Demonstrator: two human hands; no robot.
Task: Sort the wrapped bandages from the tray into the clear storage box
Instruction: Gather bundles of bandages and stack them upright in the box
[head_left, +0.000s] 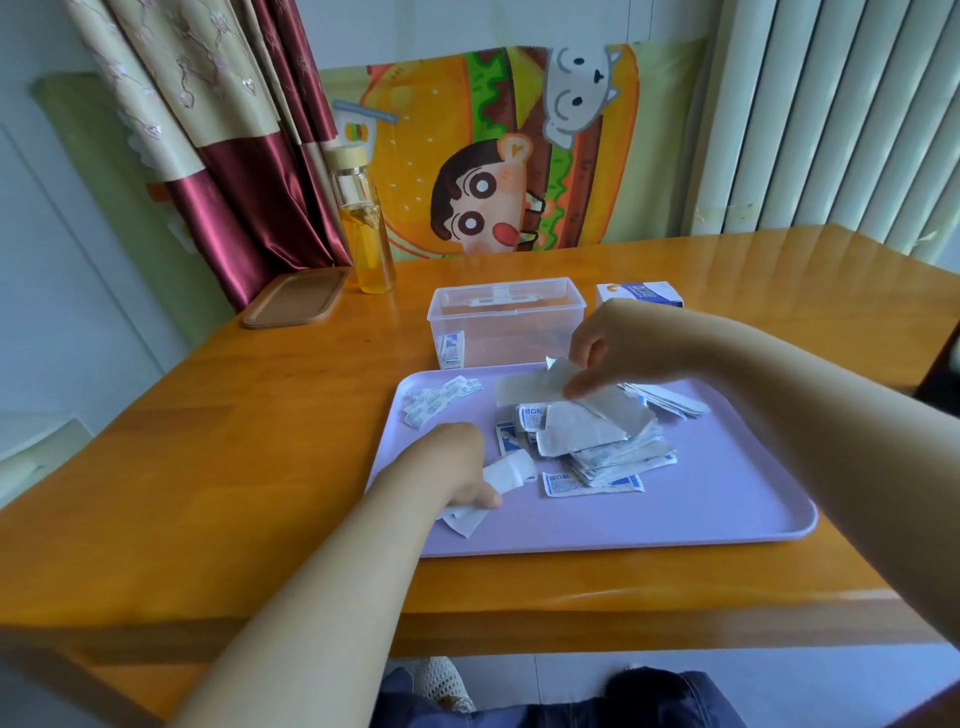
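A lilac tray (727, 519) lies on the wooden table with a heap of wrapped bandages (602, 447) at its middle. Small strip bandages (441, 397) lie at its far left corner, and flat wrappers (670, 400) at the far right. Behind the tray stands the clear storage box (506, 322), with one wrapped bandage (451, 351) leaning inside at its left. My left hand (452, 462) grips several white wrapped bandages (506, 475) at the tray's left edge. My right hand (613, 348) pinches a larger grey-white wrapper (556, 384) above the heap.
A blue-and-white bandage carton (639, 295) sits right of the clear box. A glass bottle of yellow liquid (363, 223) and a brown lid (296, 299) stand at the table's far left. A curtain and a cartoon cloth hang behind.
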